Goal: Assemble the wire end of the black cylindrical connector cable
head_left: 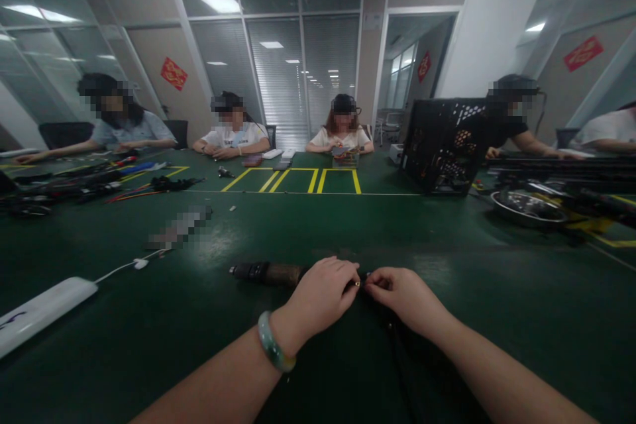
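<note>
A dark, tube-shaped tool (271,273) lies crosswise on the green table. My left hand (325,288) rests over its right end, fingers curled, with a tiny gold-coloured piece (357,284) at the fingertips; what the fingers grip beneath is hidden. Just right of it, my right hand (397,295) is pinched at a small dark end beside the tool, too small to make out. A black cable (392,338) runs from under my right hand toward the table's near edge. The two hands are almost touching.
A white power strip (50,311) with a cord lies at left. Cables (89,179) are heaped at far left. A black computer case (442,146) and a metal bowl (529,207) stand at right. Several people sit across the green table (223,338).
</note>
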{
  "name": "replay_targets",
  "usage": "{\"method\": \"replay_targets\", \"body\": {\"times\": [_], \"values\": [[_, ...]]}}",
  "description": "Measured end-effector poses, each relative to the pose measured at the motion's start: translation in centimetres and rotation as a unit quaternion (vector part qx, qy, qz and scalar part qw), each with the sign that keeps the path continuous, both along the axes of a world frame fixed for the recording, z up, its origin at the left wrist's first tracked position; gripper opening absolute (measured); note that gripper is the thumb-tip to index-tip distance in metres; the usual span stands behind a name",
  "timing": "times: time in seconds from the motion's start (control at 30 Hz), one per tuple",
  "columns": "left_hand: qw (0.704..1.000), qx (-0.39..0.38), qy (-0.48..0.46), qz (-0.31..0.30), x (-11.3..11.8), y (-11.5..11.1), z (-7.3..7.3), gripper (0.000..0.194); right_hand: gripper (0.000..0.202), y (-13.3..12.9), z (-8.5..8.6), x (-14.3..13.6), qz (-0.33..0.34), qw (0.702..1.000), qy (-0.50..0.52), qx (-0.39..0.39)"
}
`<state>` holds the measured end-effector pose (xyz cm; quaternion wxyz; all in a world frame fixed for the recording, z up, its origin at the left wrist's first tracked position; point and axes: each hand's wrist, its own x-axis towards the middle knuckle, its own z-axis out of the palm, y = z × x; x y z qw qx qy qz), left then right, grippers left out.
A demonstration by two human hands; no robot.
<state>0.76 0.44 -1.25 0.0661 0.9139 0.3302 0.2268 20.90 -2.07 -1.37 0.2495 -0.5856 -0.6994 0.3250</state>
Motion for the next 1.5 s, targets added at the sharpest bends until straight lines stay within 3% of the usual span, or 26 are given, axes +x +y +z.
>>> {"method": "replay_targets", "body": {"times": [0.2, 0.37, 0.63, 1.5], "values": [[1.0, -0.004, -0.012, 0.005, 0.08, -0.09, 0.2, 0.016, 0.018, -0.2, 0.36, -0.07, 0.005, 1.0, 0.001, 0.004], [1.0, -0.01, -0.009, 0.004, 0.05, -0.13, 0.19, 0.005, 0.017, -0.21, 0.45, -0.13, 0.01, 1.0, 0.008, 0.01], [1.0, -0.001, 0.006, 0.008, 0.02, -0.04, 0.24, 0.013, 0.018, -0.41, 0.31, -0.2, 0.018, 0.999, 0.013, 0.024], [1.0, -0.013, -0.014, -0.005, -0.12, -0.09, 0.29, 0.009, 0.017, -0.2, 0.26, -0.1, 0.004, 1.0, 0.016, 0.009]]}}
